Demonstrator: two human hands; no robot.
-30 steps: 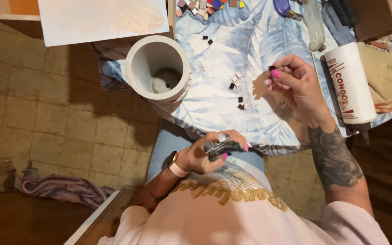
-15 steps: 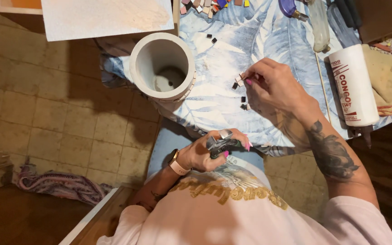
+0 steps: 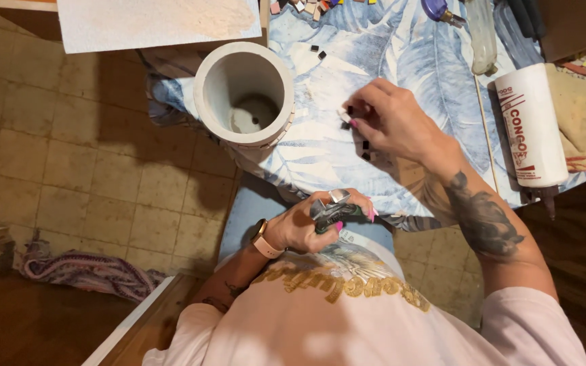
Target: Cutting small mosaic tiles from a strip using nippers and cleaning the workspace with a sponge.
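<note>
Here the right hand [image 3: 395,122] reaches out over the surface [image 3: 415,61], which is covered by a pale blue cloth printed with large leaves, and its fingertips [image 3: 354,120] pinch together around a small pale square mosaic tile [image 3: 342,115] that lies on or just above the cloth; a few small dark square tiles [image 3: 365,144] lie just beside and partly under the fingers. The left hand [image 3: 313,224] sits lower, near the person's lap, with its grip wrapped tight around a metal tile-nipping tool with dark handles [image 3: 330,210], the handles squeezed inside the fist. A wristwatch with a pink band [image 3: 264,238] is on the left wrist. To the left of the right hand, near the surface's edge, stands a tall white cylindrical pot [image 3: 244,91], upright and open at the top, with small pale tiles stuck along part of its rim. To the right, well apart from the tile, a white plastic glue bottle with a red print [image 3: 530,125] lies with its nozzle toward the person, touching a tan cloth [image 3: 584,122]. More coloured tiles [image 3: 306,8] are scattered at the far edge.
</note>
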